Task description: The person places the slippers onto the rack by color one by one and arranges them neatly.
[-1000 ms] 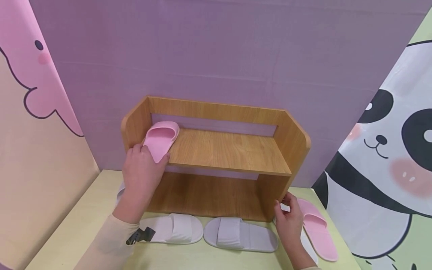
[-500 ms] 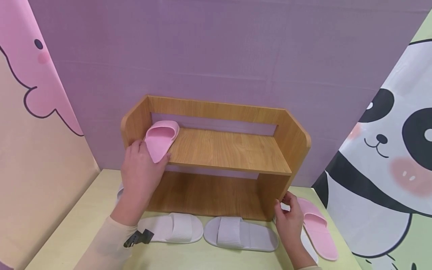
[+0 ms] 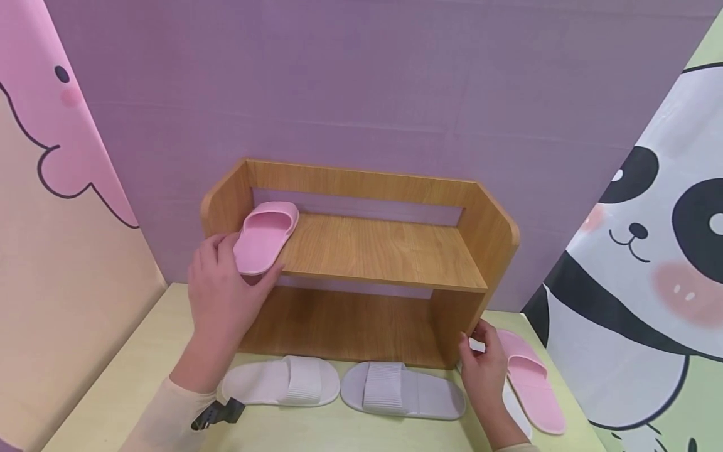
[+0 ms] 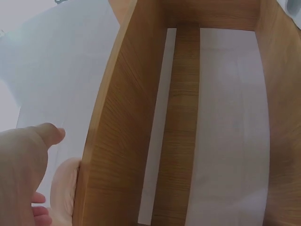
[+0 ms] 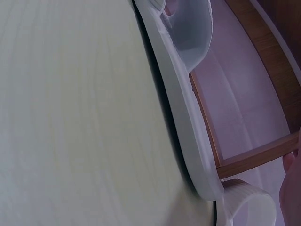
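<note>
A pink slipper [image 3: 262, 242] lies at the left end of the upper board of a wooden shoe rack [image 3: 367, 248], its toe towards the back. Just in front of its heel end is my left hand [image 3: 226, 289], fingers and thumb spread apart. The left wrist view shows that hand [image 4: 23, 169] with a gap between its thumb and the slipper [image 4: 64, 183]. Low on the rack's right side panel, my right hand [image 3: 486, 370] pinches the front edge between thumb and fingers. Only a sliver of it appears in the right wrist view.
On the table [image 3: 294, 430] before the rack lie a white slipper [image 3: 257, 382] and a pale grey slipper [image 3: 432, 397]. Right of the rack, another pink slipper [image 3: 539, 395] lies beside a white one [image 3: 515, 411], partly hidden by my right hand. A purple wall [image 3: 361, 81] stands behind.
My left hand has let go of the pink slipper and drawn slightly left, uncovering its heel end. The right hand keeps its place on the rack.
</note>
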### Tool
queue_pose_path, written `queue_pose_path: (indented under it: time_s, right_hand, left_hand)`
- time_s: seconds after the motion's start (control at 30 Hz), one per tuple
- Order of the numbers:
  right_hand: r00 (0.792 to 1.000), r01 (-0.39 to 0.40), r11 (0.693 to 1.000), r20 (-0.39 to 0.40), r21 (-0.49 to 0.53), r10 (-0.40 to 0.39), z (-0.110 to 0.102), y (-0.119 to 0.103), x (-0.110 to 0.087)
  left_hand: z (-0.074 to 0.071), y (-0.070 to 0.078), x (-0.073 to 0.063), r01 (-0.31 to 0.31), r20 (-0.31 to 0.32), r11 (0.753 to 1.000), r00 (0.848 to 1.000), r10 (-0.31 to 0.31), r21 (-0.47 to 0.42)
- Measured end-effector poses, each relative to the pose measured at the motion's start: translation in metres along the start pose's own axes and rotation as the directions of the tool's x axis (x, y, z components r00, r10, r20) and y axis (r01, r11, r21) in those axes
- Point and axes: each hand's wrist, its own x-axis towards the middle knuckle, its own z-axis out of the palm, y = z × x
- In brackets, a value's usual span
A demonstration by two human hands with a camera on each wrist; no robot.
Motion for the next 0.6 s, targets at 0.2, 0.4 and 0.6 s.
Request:
queue_pose_path:
  time_s: [0.2, 0.4, 0.6]
  right_hand:
    - [1.000, -0.005, 1.000, -0.003, -0.017, 0.005, 0.000, 0.003, 0.000]
    - [1.000, 0.013, 1.000, -0.008, -0.009, -0.013, 0.001, 0.004, 0.000]
    - [1.000, 0.017, 1.000, -0.003, -0.009, -0.018, 0.000, 0.003, 0.000]
  left_hand:
    - [-0.002, -0.010, -0.007, -0.002, -0.026, 0.998, 1.000, 0.000, -0.067]
    - [-0.007, -0.020, -0.015, 0.005, -0.040, 0.992, 0.999, -0.010, -0.125]
    - [-0.009, -0.034, -0.024, 0.016, -0.055, 0.986, 0.998, -0.025, -0.167]
